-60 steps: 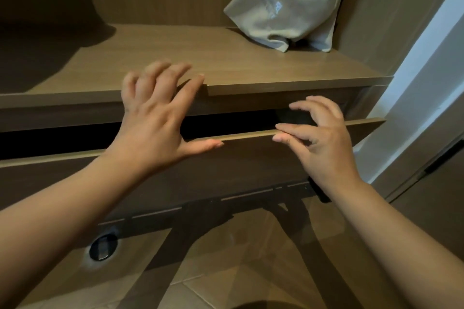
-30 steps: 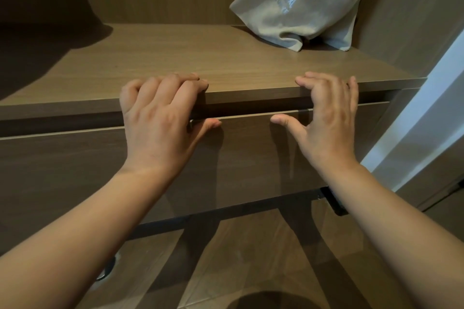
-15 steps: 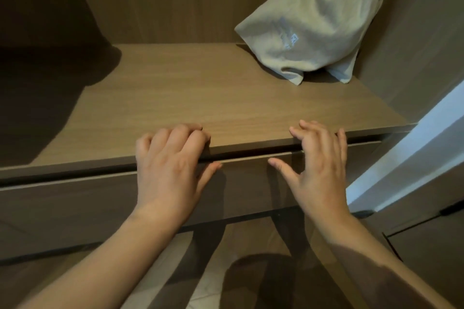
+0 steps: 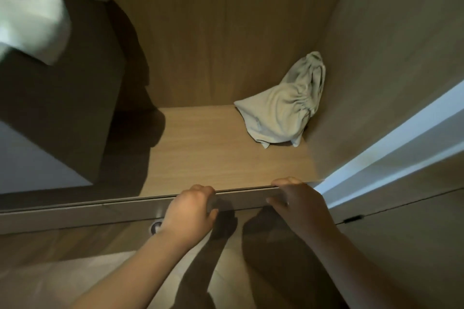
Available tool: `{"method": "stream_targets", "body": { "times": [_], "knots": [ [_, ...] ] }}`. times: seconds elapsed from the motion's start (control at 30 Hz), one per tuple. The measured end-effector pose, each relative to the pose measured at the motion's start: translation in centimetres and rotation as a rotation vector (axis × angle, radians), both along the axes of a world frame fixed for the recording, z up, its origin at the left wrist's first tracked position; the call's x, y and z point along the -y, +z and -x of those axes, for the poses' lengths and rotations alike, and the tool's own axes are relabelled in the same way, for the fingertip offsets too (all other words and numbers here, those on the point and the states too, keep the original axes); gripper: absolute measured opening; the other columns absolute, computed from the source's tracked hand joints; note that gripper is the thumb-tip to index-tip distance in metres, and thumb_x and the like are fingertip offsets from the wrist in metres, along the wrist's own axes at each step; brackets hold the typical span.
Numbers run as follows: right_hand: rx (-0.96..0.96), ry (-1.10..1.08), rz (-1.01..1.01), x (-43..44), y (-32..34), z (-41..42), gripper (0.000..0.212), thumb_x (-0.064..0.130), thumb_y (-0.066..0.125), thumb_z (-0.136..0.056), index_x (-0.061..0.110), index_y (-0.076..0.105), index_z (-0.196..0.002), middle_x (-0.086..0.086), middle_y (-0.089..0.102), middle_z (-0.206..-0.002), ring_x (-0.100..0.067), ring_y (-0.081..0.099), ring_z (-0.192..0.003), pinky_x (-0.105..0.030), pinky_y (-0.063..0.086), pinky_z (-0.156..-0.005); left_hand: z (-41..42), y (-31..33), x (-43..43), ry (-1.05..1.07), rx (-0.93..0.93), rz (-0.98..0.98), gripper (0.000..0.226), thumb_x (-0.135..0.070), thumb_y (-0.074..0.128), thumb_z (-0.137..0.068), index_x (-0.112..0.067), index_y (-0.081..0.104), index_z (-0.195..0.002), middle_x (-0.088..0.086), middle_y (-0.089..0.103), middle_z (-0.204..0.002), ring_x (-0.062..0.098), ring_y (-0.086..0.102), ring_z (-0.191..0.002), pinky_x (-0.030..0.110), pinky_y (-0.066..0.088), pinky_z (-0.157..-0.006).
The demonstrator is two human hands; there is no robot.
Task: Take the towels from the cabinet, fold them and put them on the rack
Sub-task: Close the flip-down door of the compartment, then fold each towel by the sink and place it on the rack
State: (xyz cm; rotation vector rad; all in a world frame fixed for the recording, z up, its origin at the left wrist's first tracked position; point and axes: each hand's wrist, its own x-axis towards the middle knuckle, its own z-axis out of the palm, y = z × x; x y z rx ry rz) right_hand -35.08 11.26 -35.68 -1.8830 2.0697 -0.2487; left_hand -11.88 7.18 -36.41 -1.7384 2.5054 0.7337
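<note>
A crumpled pale grey-green cloth (image 4: 283,113) sits in the back right corner of the wooden cabinet shelf (image 4: 213,155). Below the shelf's front edge is the drawer front (image 4: 75,213), pushed in. My left hand (image 4: 190,213) has its fingers curled over the drawer front's top edge near the middle. A little to the right, my right hand (image 4: 298,206) hooks its fingers over the same edge, thumb on the front face. Both hands are well in front of the cloth and apart from it.
A blurred white cloth (image 4: 30,15) hangs at the top left above a dark box-like block (image 4: 62,108). The cabinet's side wall (image 4: 376,57) and a white door frame (image 4: 391,148) close the right. A round metal fitting (image 4: 156,227) lies on the floor below.
The drawer, open two seconds ago, is now pushed in. Both hands moved from flat against its front to curled over its top edge. My view has pulled back and tilted upward.
</note>
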Motion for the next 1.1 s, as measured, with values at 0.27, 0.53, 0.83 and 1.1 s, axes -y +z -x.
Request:
{"method": "stream_targets", "body": {
  "times": [0.27,0.53,0.83,1.1],
  "knots": [
    [0.044,0.067,-0.077,-5.7,20.9,-1.1,0.033,0.034,0.065,-0.092,0.020,0.065,-0.123,0.000,0.067,-0.119,-0.015,0.062,-0.106,-0.019,0.046,-0.087,-1.0,21.7,-7.9,0.061,-0.042,-0.062,0.036,-0.039,0.059,-0.091,-0.028,0.058,-0.125,-0.008,0.063,-0.122,0.011,0.059,-0.109,0.026,0.048,-0.091],
    [0.091,0.167,-0.054,-9.0,31.9,-3.4,0.035,0.034,0.066,-0.090,0.023,0.063,-0.124,0.004,0.064,-0.119,-0.014,0.060,-0.109,-0.035,0.051,-0.091,-3.7,31.5,-13.6,0.275,-0.107,-0.047,0.032,-0.038,0.064,-0.089,-0.025,0.063,-0.119,-0.008,0.067,-0.113,0.014,0.062,-0.103,0.031,0.051,-0.089],
    [0.003,0.424,0.005,-6.6,36.3,-12.7,0.036,0.036,0.064,-0.091,0.026,0.061,-0.126,0.005,0.063,-0.120,-0.014,0.059,-0.109,-0.031,0.049,-0.089,-11.4,36.1,-15.1,0.416,-0.106,0.095,0.031,-0.037,0.063,-0.089,-0.027,0.063,-0.119,-0.008,0.067,-0.115,0.010,0.062,-0.103,0.023,0.047,-0.083],
    [0.011,0.520,0.086,-4.5,39.3,-24.1,0.036,0.040,0.066,-0.090,0.033,0.060,-0.125,0.010,0.063,-0.119,-0.008,0.061,-0.104,-0.022,0.048,-0.082,-22.1,39.4,-16.3,0.558,-0.114,0.192,0.031,-0.040,0.063,-0.089,-0.029,0.063,-0.118,-0.011,0.067,-0.111,0.007,0.062,-0.099,0.024,0.049,-0.085]
  ]
}}
